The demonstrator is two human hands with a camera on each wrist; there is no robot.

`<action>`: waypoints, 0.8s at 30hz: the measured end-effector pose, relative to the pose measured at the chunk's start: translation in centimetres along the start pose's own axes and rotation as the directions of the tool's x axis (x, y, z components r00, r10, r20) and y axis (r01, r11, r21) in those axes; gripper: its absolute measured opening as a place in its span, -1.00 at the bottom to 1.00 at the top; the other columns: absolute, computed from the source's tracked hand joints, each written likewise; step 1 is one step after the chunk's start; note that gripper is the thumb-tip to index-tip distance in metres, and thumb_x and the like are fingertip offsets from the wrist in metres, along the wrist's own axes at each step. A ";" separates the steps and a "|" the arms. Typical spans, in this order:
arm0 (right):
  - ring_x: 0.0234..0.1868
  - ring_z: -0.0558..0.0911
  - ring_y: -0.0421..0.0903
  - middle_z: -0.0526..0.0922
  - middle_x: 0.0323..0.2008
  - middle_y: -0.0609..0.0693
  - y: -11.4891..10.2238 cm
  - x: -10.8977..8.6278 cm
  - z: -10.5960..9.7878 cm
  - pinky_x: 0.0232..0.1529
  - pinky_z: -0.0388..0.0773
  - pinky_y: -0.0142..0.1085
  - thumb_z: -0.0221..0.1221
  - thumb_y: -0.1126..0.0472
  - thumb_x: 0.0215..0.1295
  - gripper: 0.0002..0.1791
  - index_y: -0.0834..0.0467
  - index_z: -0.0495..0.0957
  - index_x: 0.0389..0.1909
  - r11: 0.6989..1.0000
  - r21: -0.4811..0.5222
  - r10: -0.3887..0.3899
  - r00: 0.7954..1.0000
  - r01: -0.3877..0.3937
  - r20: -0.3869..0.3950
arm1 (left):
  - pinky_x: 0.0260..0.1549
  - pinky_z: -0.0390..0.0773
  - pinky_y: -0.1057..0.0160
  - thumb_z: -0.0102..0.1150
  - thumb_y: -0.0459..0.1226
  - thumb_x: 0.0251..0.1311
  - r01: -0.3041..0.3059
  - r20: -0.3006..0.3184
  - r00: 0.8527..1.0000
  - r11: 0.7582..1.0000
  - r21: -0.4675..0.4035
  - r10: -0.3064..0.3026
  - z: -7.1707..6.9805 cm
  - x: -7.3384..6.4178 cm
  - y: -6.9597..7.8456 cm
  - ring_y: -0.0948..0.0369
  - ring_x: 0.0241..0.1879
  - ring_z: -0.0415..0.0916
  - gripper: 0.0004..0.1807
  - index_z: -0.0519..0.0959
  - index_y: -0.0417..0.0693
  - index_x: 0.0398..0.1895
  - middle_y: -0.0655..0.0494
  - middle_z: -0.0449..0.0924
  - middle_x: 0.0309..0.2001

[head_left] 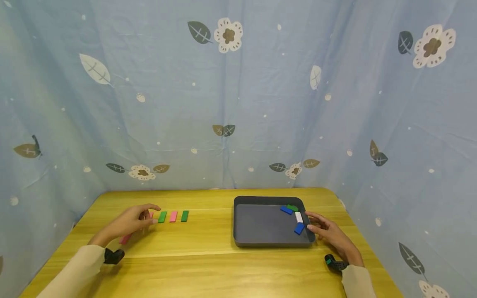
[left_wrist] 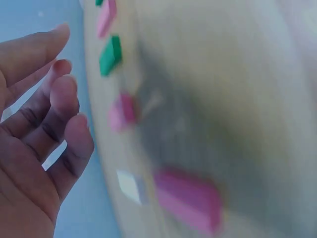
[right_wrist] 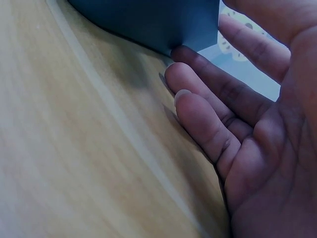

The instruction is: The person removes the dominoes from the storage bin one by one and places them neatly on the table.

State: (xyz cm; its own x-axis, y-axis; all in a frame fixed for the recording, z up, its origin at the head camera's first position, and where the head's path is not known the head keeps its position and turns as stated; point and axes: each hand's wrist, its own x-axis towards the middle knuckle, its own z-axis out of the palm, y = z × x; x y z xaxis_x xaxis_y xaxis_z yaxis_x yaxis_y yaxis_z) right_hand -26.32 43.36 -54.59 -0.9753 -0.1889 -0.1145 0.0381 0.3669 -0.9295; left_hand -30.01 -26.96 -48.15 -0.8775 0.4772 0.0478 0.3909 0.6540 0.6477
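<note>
My left hand (head_left: pixel 128 221) hovers over the left end of a row of small flat blocks, fingers loosely bent and holding nothing. Beside its fingertips lie a light green block (head_left: pixel 162 217), a pink block (head_left: pixel 173 216) and a dark green block (head_left: pixel 184 216). Another pink block (head_left: pixel 125 239) shows below the wrist. The left wrist view adds a white block (left_wrist: pixel 130 186), hidden by the hand in the head view. At the grey tray's (head_left: pixel 261 244) right side, my right hand (head_left: pixel 331 236) touches the rim with fairly straight thumb and index finger; its other fingers lie along the outer wall.
Inside the tray, along its right side, are a blue block (head_left: pixel 286 210), green pieces (head_left: pixel 292 207), a white block (head_left: pixel 298 217) and a second blue block (head_left: pixel 299 228). A patterned blue curtain (head_left: pixel 253 103) encloses the back and sides of the wooden table (head_left: pixel 208 269).
</note>
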 end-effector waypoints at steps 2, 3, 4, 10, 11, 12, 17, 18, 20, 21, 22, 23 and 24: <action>0.25 0.50 0.11 0.37 0.42 0.13 -0.1 0.0 0.0 -0.05 0.58 -0.05 0.23 -0.03 0.49 -0.36 -0.19 0.32 0.54 1.000 0.004 -0.006 1.000 0.006 -0.008 | -0.57 0.53 0.21 0.27 -0.24 0.43 -0.021 -0.002 1.000 1.000 0.008 0.021 0.5 1.3 0.8 0.02 -0.56 0.52 -0.54 0.50 -0.20 0.32 -0.05 0.58 -0.38; 0.26 0.49 0.13 0.37 0.42 0.13 -0.1 0.0 0.0 -0.04 0.57 -0.05 0.24 -0.03 0.49 -0.36 -0.19 0.32 0.53 1.000 0.004 -0.009 1.000 0.010 -0.011 | -0.56 0.54 0.21 0.26 -0.26 0.43 -0.031 -0.001 1.000 0.999 0.011 0.031 0.7 1.9 1.2 0.01 -0.55 0.53 -0.55 0.50 -0.20 0.32 -0.06 0.58 -0.37; 0.26 0.49 0.14 0.37 0.42 0.13 -0.2 -0.1 0.0 -0.04 0.58 -0.04 0.24 -0.02 0.49 -0.36 -0.19 0.32 0.53 1.000 0.005 -0.011 1.000 0.011 -0.012 | -0.56 0.54 0.21 0.25 -0.28 0.44 -0.039 0.003 0.999 0.999 0.019 0.039 0.9 2.4 1.6 0.00 -0.54 0.53 -0.56 0.50 -0.19 0.32 -0.05 0.58 -0.36; 0.23 0.51 0.15 0.38 0.41 0.18 -0.2 -0.1 0.2 -0.12 0.60 -0.04 0.22 -0.02 0.50 -0.37 -0.16 0.32 0.54 1.000 0.000 -0.022 1.000 0.022 0.000 | -0.48 0.56 0.19 0.21 -0.26 0.47 -0.075 0.030 0.997 0.997 0.019 0.075 2.4 5.2 3.8 0.00 -0.50 0.56 -0.60 0.52 -0.08 0.31 0.00 0.61 -0.36; 0.23 0.51 0.14 0.38 0.41 0.19 -0.1 -0.1 0.2 -0.13 0.60 -0.05 0.22 -0.01 0.51 -0.37 -0.15 0.31 0.54 1.000 -0.002 -0.026 1.000 0.026 0.002 | -0.47 0.55 0.19 0.21 -0.23 0.48 -0.078 0.032 0.996 0.997 0.017 0.078 2.6 5.6 4.1 0.02 -0.49 0.56 -0.61 0.52 -0.05 0.31 0.00 0.61 -0.35; 0.22 0.51 0.14 0.37 0.42 0.19 -0.1 -0.1 0.2 -0.13 0.61 -0.06 0.21 -0.01 0.52 -0.36 -0.14 0.30 0.55 1.000 -0.004 -0.029 1.000 0.029 0.007 | -0.46 0.55 0.18 0.22 -0.21 0.48 -0.082 0.037 0.996 0.997 0.013 0.082 2.7 6.0 4.5 0.02 -0.49 0.56 -0.61 0.53 -0.03 0.31 -0.01 0.62 -0.34; 0.18 0.54 0.08 0.38 0.40 0.16 -0.2 -0.1 0.2 -0.15 0.62 -0.05 0.21 0.00 0.51 -0.35 -0.13 0.29 0.56 1.000 0.004 -0.018 1.000 0.018 0.003 | -0.42 0.52 0.20 0.20 -0.13 0.49 -0.117 0.049 0.992 0.993 0.014 0.116 3.3 7.8 6.1 0.07 -0.49 0.52 -0.61 0.54 0.05 0.31 -0.02 0.62 -0.27; 0.18 0.54 0.08 0.38 0.40 0.15 -0.2 -0.1 0.2 -0.14 0.62 -0.05 0.21 0.00 0.52 -0.35 -0.13 0.29 0.56 1.000 0.003 -0.015 1.000 0.015 0.003 | -0.43 0.52 0.20 0.19 -0.13 0.49 -0.127 0.051 0.991 0.992 0.007 0.127 3.5 8.2 6.4 0.06 -0.50 0.52 -0.60 0.54 0.06 0.32 -0.01 0.62 -0.27; 0.18 0.54 0.07 0.39 0.40 0.14 -0.2 -0.1 0.2 -0.14 0.62 -0.05 0.22 0.00 0.51 -0.35 -0.14 0.29 0.55 1.000 0.006 -0.014 1.000 0.014 -0.001 | -0.44 0.51 0.20 0.20 -0.12 0.49 -0.159 0.046 0.986 0.987 0.018 0.158 3.7 8.8 6.9 0.09 -0.51 0.49 -0.60 0.55 0.04 0.32 0.06 0.61 -0.28; 0.18 0.54 0.06 0.38 0.40 0.15 -0.2 -0.1 0.2 -0.13 0.62 -0.05 0.22 0.00 0.51 -0.35 -0.13 0.29 0.56 1.000 0.006 -0.014 1.000 0.014 -0.002 | -0.45 0.51 0.20 0.20 -0.12 0.49 -0.173 0.044 0.984 0.985 0.022 0.172 3.9 9.1 7.2 0.10 -0.52 0.48 -0.60 0.55 0.04 0.31 0.10 0.60 -0.29; 0.19 0.54 0.07 0.38 0.41 0.16 -0.2 -0.2 0.2 -0.13 0.62 -0.05 0.21 0.00 0.51 -0.34 -0.12 0.28 0.56 1.000 0.001 -0.019 1.000 0.019 0.001 | -0.44 0.50 0.21 0.21 -0.12 0.48 -0.185 0.041 0.982 0.982 0.027 0.184 4.1 9.4 7.5 0.11 -0.51 0.48 -0.60 0.56 0.04 0.31 0.13 0.60 -0.29; 0.18 0.54 0.06 0.38 0.41 0.15 -0.2 -0.2 0.2 -0.13 0.61 -0.06 0.22 -0.01 0.51 -0.35 -0.13 0.29 0.55 1.000 0.001 -0.012 1.000 0.012 -0.003 | -0.44 0.50 0.22 0.21 -0.12 0.48 -0.196 0.040 0.980 0.980 0.031 0.195 4.2 9.7 7.7 0.11 -0.50 0.48 -0.60 0.56 0.03 0.31 0.16 0.59 -0.30; 0.18 0.54 0.06 0.38 0.41 0.16 -0.2 -0.2 0.3 -0.13 0.61 -0.06 0.22 -0.01 0.50 -0.34 -0.13 0.29 0.55 1.000 0.000 -0.011 1.000 0.011 -0.002 | -0.45 0.51 0.22 0.22 -0.13 0.48 -0.205 0.043 0.978 0.978 0.027 0.203 4.4 10.0 8.0 0.10 -0.50 0.49 -0.60 0.56 0.02 0.31 0.17 0.59 -0.30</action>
State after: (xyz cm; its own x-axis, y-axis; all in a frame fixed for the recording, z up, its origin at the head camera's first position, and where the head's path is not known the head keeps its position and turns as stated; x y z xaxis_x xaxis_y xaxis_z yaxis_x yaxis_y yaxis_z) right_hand -26.07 43.11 -54.52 -0.9761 -0.1910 -0.1033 0.0270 0.3651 -0.9306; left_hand -34.40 -14.34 -45.86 -0.7670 0.6248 0.1461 0.5697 0.5582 0.6032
